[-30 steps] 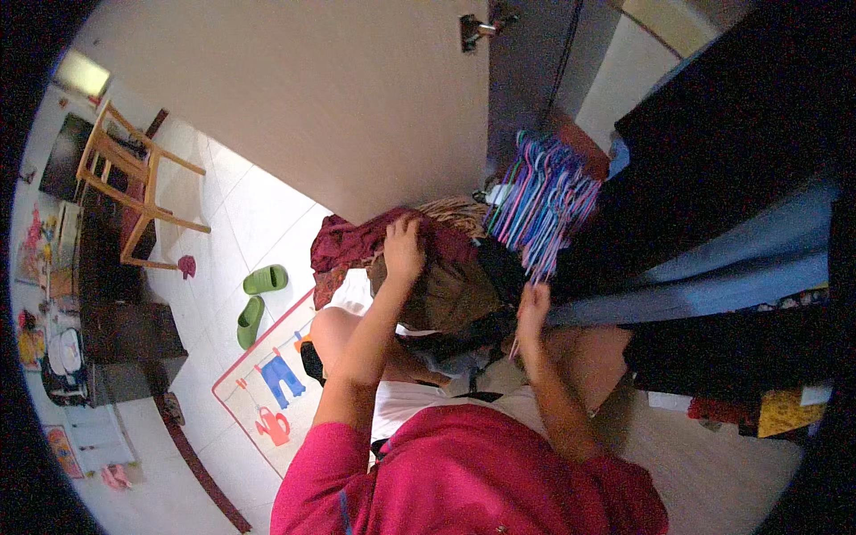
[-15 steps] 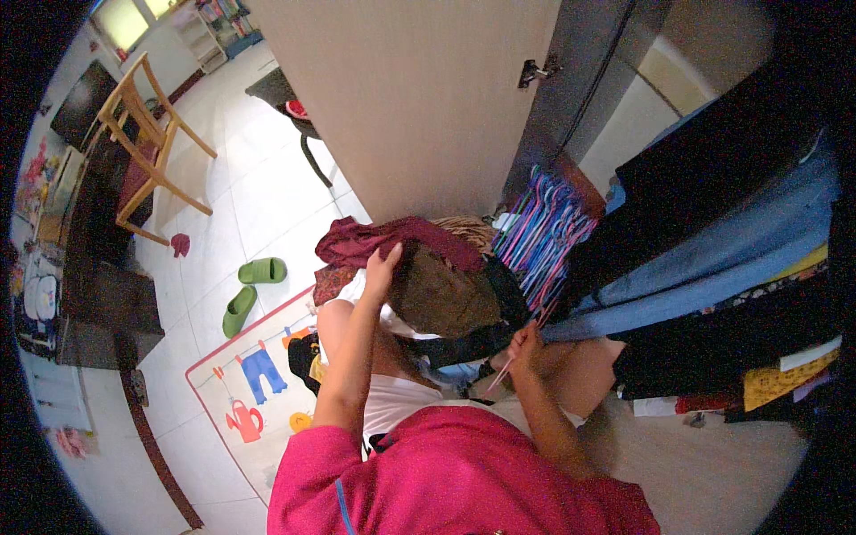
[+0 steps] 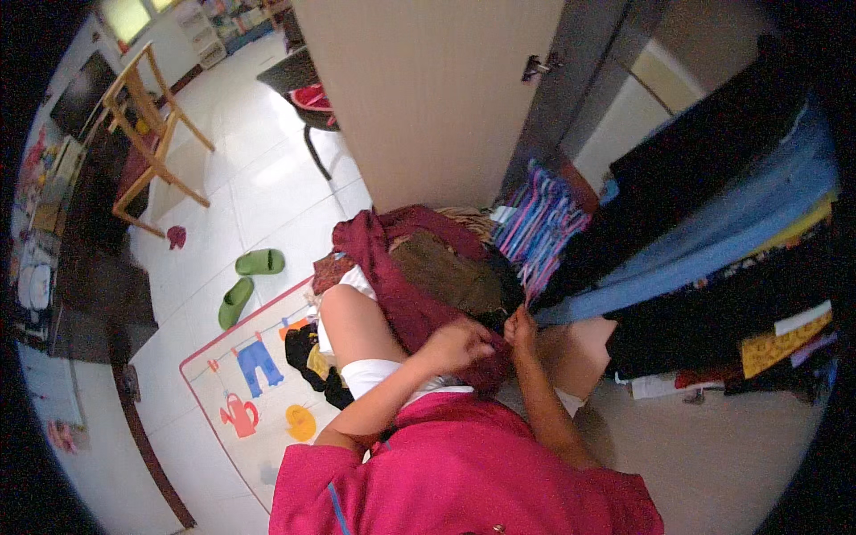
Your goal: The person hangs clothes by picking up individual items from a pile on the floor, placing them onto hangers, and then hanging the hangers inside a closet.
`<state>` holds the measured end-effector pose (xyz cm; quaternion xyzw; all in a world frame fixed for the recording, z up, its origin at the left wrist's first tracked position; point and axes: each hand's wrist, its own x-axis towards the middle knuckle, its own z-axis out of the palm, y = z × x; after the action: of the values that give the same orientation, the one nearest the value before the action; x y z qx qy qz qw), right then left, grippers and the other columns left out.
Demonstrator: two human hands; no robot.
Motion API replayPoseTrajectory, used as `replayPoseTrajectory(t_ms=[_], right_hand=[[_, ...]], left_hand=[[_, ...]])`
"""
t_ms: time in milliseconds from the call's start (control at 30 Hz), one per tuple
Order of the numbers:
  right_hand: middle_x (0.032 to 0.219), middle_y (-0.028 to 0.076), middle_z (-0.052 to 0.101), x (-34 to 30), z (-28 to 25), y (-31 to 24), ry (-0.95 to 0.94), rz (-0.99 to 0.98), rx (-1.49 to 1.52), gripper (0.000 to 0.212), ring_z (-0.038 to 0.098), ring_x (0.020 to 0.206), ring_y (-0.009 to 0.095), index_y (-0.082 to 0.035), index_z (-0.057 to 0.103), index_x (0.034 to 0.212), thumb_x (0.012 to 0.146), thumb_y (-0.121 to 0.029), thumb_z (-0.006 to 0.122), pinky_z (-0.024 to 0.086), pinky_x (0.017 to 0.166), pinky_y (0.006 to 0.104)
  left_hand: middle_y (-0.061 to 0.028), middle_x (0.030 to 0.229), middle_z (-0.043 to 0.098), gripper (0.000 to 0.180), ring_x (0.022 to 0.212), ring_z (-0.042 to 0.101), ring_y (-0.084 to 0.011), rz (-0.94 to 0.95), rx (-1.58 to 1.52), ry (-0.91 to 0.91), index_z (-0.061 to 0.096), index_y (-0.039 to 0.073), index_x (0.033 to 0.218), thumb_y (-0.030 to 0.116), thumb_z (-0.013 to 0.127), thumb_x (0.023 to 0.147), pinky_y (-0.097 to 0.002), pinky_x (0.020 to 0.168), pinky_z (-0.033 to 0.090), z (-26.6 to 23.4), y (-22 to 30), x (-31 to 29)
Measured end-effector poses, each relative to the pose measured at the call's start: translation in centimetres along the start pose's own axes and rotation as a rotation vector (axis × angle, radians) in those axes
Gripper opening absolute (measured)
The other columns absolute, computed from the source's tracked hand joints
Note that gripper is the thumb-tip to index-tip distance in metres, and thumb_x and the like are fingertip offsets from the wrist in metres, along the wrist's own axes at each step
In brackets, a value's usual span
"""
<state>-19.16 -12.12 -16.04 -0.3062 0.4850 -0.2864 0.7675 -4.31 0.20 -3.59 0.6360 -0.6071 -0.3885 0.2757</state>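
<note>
Here it was: the maroon cloth (image 3: 401, 294) ran alongside the brown cloth (image 3: 446, 278), down to my left hand (image 3: 459, 346)! Its fingers bent over the cloth; blur hid whether they pinched. My right hand (image 3: 520, 330) pinched a thin hanger (image 3: 527, 300). I was gathering cloth, I judged; the next move called for a firm edge grip.

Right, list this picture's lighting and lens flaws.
Head view, throughout: dark fisheye vignette around the rim; pale floor tiles bright, while the hanging black garments sink into grainy shadow; brown floor strip bows near the left edge; bunched hangers look soft.
</note>
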Motion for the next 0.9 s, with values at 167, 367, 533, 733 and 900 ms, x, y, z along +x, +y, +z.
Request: replayPoseTrajectory(t_ms=[167,367,533,733,900], right_hand=[[0.048,-0.002,0.037,-2.0,-2.3,-3.4,-0.132,0.203,0.057,0.035,0.027,0.034,0.007,-0.015,0.043,0.069,0.086,-0.045,0.045,0.02,0.031,0.0228],[0.048,-0.003,0.036,-4.4,-1.0,-5.3,0.103,-0.156,-0.163,0.034,0.027,0.035,0.007,-0.014,0.042,0.068,0.086,-0.042,0.047,0.022,0.031,0.0216],[0.048,-0.003,0.035,-1.9,-2.7,-3.3,0.034,0.061,-0.105,0.035,0.028,0.035,0.009,-0.013,0.045,0.069,0.085,-0.044,0.048,0.02,0.031,0.0254],[0.049,-0.003,0.035,1.8,-4.3,-2.7,0.17,-0.084,-0.089,0.039,0.03,0.038,0.012,-0.014,0.045,0.065,0.086,-0.047,0.043,0.024,0.035,0.0274],[0.046,-0.001,0.034,6.7,-9.1,-3.3,0.04,-0.028,0.124,0.04,0.031,0.035,0.012,-0.013,0.045,0.063,0.085,-0.046,0.046,0.022,0.033,0.0269]], left_hand=[[-0.0286,0.126,0.03,0.068,0.111,0.035,-0.0447,-0.321,0.355,0.959,0.035,0.004,0.122,0.02,0.07,0.066,-0.0463,0.094,0.03,-3.0,-11.5,2.2],[-0.0282,0.128,0.032,0.083,0.115,0.039,-0.0396,-1.191,-0.092,0.63,0.029,0.004,0.127,0.041,0.07,0.065,-0.0429,0.092,0.036,-8.9,-9.7,1.5],[-0.0254,0.066,0.058,0.081,0.072,0.059,-0.0371,-1.028,0.139,0.794,0.06,-0.009,0.068,0.07,0.043,0.066,-0.0417,0.069,0.043,-10.5,0.5,-4.6],[-0.0096,0.073,0.059,0.03,0.063,0.054,-0.0205,-0.833,-0.078,0.904,0.057,-0.001,0.086,0.028,0.058,0.077,-0.0309,0.055,0.041,-11.3,2.9,-3.9],[-0.0257,0.069,0.057,0.075,0.071,0.056,-0.038,-0.641,-0.145,1.013,0.058,-0.009,0.069,0.064,0.04,0.072,-0.0419,0.065,0.041,-9.7,-1.3,-3.5]])
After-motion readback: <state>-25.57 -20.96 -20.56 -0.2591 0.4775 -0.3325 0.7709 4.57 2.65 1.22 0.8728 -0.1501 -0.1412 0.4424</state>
